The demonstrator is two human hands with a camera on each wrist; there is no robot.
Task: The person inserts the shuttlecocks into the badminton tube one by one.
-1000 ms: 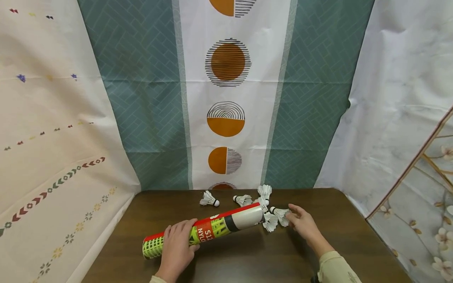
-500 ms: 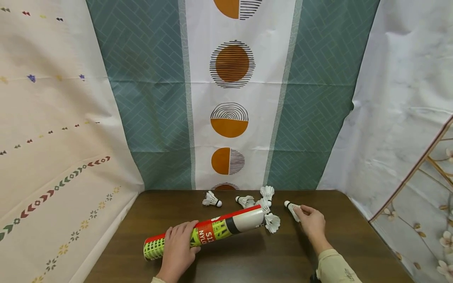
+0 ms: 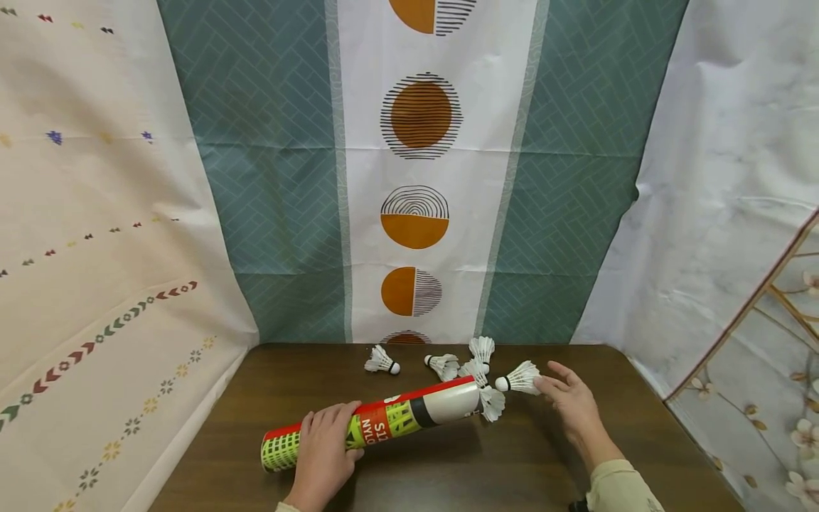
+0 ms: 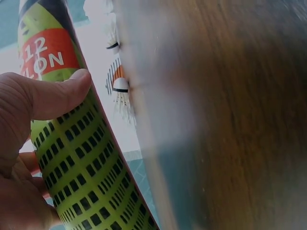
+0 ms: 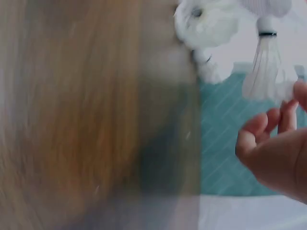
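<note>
My left hand (image 3: pixel 324 451) grips a long shuttlecock tube (image 3: pixel 390 418), red, green and white, that lies tilted with its white end up to the right. In the left wrist view the thumb (image 4: pixel 72 93) lies across the printed side of the tube. Between thumb and fingertips, my right hand (image 3: pixel 579 409) pinches a white shuttlecock (image 3: pixel 521 378) by the edge of its skirt. The cork points left, towards the tube's white end. In the right wrist view that shuttlecock (image 5: pixel 265 67) stands cork up, the other fingers loosely bent below it.
Beside the tube's right end lies a cluster of shuttlecocks (image 3: pixel 481 350), one skirt (image 3: pixel 493 403) partly hidden by the tube. Two more, a shuttlecock (image 3: pixel 443 366) and a shuttlecock (image 3: pixel 382 360), lie at the back of the brown table (image 3: pixel 435 476). Curtains hang behind.
My right hand has taken the shuttlecock from the cluster, moved it right, and then turned it so its cork points left. The left hand and tube have hardly moved.
</note>
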